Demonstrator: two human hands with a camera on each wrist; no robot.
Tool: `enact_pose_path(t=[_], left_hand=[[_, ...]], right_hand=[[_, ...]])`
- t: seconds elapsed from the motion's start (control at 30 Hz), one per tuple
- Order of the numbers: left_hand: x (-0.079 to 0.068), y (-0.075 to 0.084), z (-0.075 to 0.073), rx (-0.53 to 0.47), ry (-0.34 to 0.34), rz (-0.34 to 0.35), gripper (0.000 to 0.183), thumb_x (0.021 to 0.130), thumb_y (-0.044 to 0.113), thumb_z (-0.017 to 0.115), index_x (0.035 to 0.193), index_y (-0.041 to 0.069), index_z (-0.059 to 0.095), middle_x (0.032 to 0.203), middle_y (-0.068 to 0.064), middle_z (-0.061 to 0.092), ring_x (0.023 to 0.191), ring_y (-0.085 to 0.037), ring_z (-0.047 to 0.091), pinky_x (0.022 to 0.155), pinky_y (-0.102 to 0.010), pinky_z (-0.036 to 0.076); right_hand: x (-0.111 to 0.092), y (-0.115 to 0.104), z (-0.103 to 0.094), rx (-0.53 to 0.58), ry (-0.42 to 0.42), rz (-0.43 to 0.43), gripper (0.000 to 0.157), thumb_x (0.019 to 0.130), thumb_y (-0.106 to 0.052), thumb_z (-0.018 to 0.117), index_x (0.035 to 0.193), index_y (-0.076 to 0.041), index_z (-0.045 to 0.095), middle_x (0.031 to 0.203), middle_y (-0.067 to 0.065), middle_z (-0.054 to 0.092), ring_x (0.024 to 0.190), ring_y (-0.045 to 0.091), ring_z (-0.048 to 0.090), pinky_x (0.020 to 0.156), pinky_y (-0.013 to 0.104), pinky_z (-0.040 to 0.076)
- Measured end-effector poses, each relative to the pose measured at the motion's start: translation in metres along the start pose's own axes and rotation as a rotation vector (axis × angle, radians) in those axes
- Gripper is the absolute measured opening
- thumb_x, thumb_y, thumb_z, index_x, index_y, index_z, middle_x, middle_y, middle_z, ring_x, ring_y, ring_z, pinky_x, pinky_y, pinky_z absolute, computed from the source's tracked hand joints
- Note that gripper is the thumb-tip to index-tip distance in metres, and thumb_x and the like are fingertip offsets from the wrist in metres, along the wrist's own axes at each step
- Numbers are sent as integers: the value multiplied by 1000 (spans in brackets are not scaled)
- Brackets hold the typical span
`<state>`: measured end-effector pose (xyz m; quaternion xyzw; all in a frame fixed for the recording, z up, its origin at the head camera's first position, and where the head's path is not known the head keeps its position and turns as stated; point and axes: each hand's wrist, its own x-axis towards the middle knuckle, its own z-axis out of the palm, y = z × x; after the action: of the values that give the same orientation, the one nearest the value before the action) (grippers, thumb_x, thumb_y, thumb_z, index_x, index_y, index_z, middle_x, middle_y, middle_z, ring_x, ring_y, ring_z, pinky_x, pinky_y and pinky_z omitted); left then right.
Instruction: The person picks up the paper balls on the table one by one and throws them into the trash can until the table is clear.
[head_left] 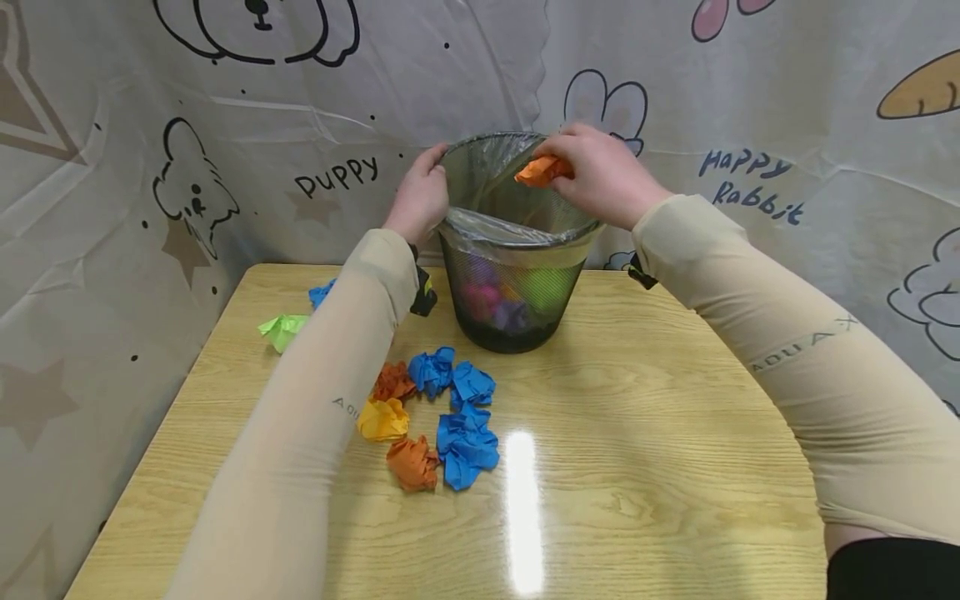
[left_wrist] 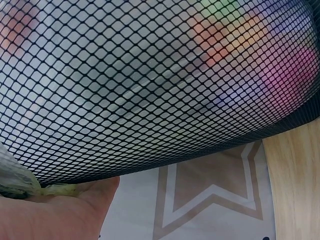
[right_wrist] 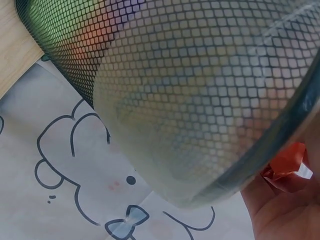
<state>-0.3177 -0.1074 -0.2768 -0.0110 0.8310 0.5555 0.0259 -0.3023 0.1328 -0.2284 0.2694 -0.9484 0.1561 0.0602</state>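
Observation:
A black mesh wastebasket [head_left: 517, 292] with a clear plastic liner [head_left: 502, 227] folded over its rim stands at the back of the table. My left hand [head_left: 422, 193] grips the rim on its left side, and the left wrist view shows that hand [left_wrist: 60, 212] against the mesh and liner. Over the basket's mouth, my right hand [head_left: 603, 171] pinches an orange crumpled paper ball [head_left: 543, 171]. That paper ball [right_wrist: 287, 162] also shows past the rim in the right wrist view. Colourful paper balls [left_wrist: 290, 70] lie inside, seen through the mesh.
On the wooden table [head_left: 660, 433], blue crumpled paper [head_left: 467, 446], an orange-brown ball [head_left: 412, 463] and a yellow ball [head_left: 383, 419] lie in front of the basket. Green paper [head_left: 282, 332] rests further left, partly beside my left sleeve. A printed curtain [head_left: 465, 75] hangs behind.

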Motion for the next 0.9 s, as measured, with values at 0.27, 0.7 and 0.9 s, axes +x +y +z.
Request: enact_pose_path(t=[0.27,0.7,0.9], left_hand=[[0,1,0,10,-1,-11,52,114,27,18,165,31,19,170,12,12,148,-7,24,107,-29,33],[1,-1,0,5,-10,6,52,114,26,18,166,29,18,170,11,12,145,-10,28,110,-29,31],[2,-1,0,16,-5,4,52,114,27,18,166,30,18,170,12,13,150,-6,21,109,-29,30]], right_hand=[[3,0,3,-2,-43,-20,45,99,-2,62,144,-2,57,139,20,56,125,37,53,109,51,41],[4,0,5,-78,-115,-23,66,105,-34,61,162,-16,33,160,15,40,143,37,40,118,52,30],[3,2,7,-143,-123,-18,70,107,-57,40,164,-18,28,165,16,29,152,42,20,122,57,15]])
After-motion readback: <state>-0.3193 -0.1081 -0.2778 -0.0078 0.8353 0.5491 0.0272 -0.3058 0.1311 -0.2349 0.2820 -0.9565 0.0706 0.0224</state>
